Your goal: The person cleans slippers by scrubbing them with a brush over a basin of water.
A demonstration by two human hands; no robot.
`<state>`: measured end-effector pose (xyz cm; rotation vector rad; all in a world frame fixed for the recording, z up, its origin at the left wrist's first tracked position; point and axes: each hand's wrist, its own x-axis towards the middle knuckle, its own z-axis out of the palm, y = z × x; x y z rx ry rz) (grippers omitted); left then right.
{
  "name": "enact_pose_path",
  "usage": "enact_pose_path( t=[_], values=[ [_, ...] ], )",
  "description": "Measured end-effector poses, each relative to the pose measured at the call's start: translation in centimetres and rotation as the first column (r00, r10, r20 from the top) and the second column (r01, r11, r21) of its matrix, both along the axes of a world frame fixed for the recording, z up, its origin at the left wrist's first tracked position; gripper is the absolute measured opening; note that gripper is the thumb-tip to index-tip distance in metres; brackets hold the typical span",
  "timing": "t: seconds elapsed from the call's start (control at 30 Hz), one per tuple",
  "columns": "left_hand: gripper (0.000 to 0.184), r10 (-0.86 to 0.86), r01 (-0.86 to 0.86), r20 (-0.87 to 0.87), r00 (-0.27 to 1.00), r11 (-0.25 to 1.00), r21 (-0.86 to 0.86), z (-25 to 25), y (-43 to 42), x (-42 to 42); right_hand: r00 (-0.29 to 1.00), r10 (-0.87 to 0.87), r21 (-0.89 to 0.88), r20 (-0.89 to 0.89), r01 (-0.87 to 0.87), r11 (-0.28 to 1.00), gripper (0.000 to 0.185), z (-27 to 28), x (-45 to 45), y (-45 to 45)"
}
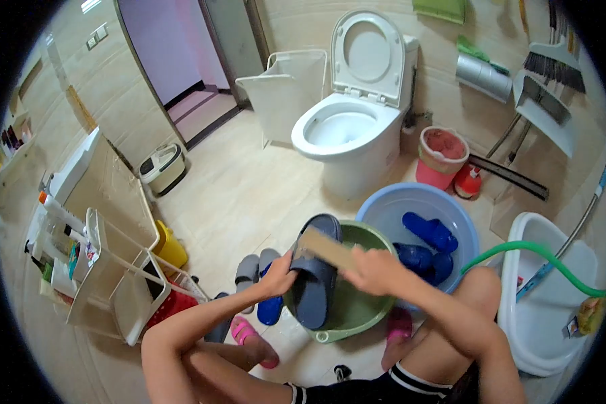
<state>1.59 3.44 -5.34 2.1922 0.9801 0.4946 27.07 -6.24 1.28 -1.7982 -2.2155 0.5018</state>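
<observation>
The left hand (277, 277) grasps a dark slipper (312, 283) by its strap, above the left side of the green basin (359, 306). Over that basin, the right hand (372, 271) grips a brush (326, 249) against the slipper's sole. Right of the basin, a blue tub (462, 225) holds blue slippers (429, 232).

Dark gray slipper (311, 296) (open-toed) tilts over the green basin (363, 306).

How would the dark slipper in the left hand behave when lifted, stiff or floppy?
The dark slipper is probably fairly stiff, since it keeps its shape while the left hand grips one side. Its chunky, plastic-like look suggests it's light for its size. Held over the green basin, it may be wet and slippery.
</observation>
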Motion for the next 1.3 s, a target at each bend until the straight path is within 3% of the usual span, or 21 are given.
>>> enact_pose_path(
  t=[0.07,0.13,0.17,0.2,0.27,0.4,0.47,0.5,0.53,0.6,0.67,0.73,0.87,0.97,1.03,1.07,1.17,1.3],
  values=[
    [0.038,-0.034,0.035,-0.028,0.999,0.999,0.042,0.2,0.4,0.9,0.966,0.25,-0.003,0.068,-0.251,0.968,0.044,0.1,-0.3,-0.4],
    [0.041,-0.075,0.086,-0.128,0.989,0.993,0.083,0.2,0.7,1.1,0.967,0.25,0.018,0.048,-0.251,0.968,0.043,0.0,-0.3,-0.4],
    [0.041,-0.219,0.242,-0.106,0.97,0.915,0.324,-0.2,1.4,0.9,0.991,0.134,0.065,0.018,-0.135,0.989,0.042,-0.1,0.2,0.0],
    [0.041,-0.222,0.245,-0.108,0.969,0.913,0.325,0.6,1.2,1.3,1.0,0.018,0.106,-0.02,-0.015,0.994,0.041,-0.2,1.0,0.5],
    [0.041,-0.006,0.021,-0.153,0.988,0.995,0.099,2.7,0.6,2.4,0.99,-0.14,0.111,-0.008,0.14,0.984,0.042,0.5,3.0,1.5],
    [0.04,-0.036,0.048,-0.139,0.99,0.995,0.085,0.4,2.4,1.9,1.0,0.013,0.079,0.004,-0.013,0.997,0.043,0.2,2.4,0.6],
    [0.038,-0.225,0.207,0.032,0.974,0.938,0.277,-1.2,3.4,1.5,0.986,0.167,0.019,-0.015,-0.167,0.986,0.043,-0.3,0.6,-0.1],
    [0.038,-0.222,0.206,0.029,0.975,0.94,0.272,-1.2,3.2,1.4,0.985,0.167,0.02,0.034,-0.168,0.986,0.042,-0.1,0.2,0.1],
    [0.036,-0.149,0.153,-0.034,0.988,0.959,0.238,-1.0,3.4,1.4,0.983,0.164,0.024,0.082,-0.167,0.986,0.042,0.2,0.1,0.4],
    [0.035,-0.076,0.096,-0.099,0.992,0.973,0.212,-0.1,3.8,1.6,1.0,-0.03,0.052,-0.009,0.03,0.998,0.041,-0.5,0.9,1.8],
    [0.032,0.145,-0.124,-0.162,0.976,0.983,0.132,1.9,3.4,2.2,0.988,-0.15,0.046,-0.02,0.151,0.987,0.043,0.6,2.1,2.4],
    [0.029,0.169,-0.157,-0.123,0.978,0.983,0.097,3.4,3.2,2.5,0.995,-0.09,0.027,0.034,0.089,0.996,0.045,0.7,2.4,2.2],
    [0.027,0.153,-0.133,-0.16,0.975,0.983,0.127,3.3,3.1,2.1,0.987,0.108,-0.09,-0.115,-0.119,0.989,0.048,0.3,0.2,-0.1],
    [0.028,0.152,-0.101,-0.263,0.953,0.975,0.198,4.2,2.1,2.4,0.991,0.093,-0.046,-0.092,-0.098,0.994,0.048,-0.6,0.7,0.4],
    [0.028,0.197,-0.121,-0.324,0.925,0.964,0.238,5.1,1.7,2.8,0.993,-0.089,-0.035,-0.083,0.087,0.996,0.048,-0.3,1.6,1.3],
    [0.029,0.207,-0.12,-0.35,0.914,0.96,0.254,5.3,1.5,3.0,0.993,-0.089,-0.025,-0.081,0.088,0.996,0.048,-0.1,1.6,1.4],
    [0.03,0.22,-0.114,-0.364,0.905,0.95,0.291,5.3,1.6,3.1,0.997,-0.002,-0.061,-0.078,-0.003,0.998,0.048,0.5,0.4,0.3],
    [0.033,0.151,-0.026,-0.391,0.908,0.952,0.306,4.8,1.2,2.6,0.971,0.129,-0.145,-0.202,-0.16,0.976,0.049,0.1,-0.5,-0.8]
  ],
)
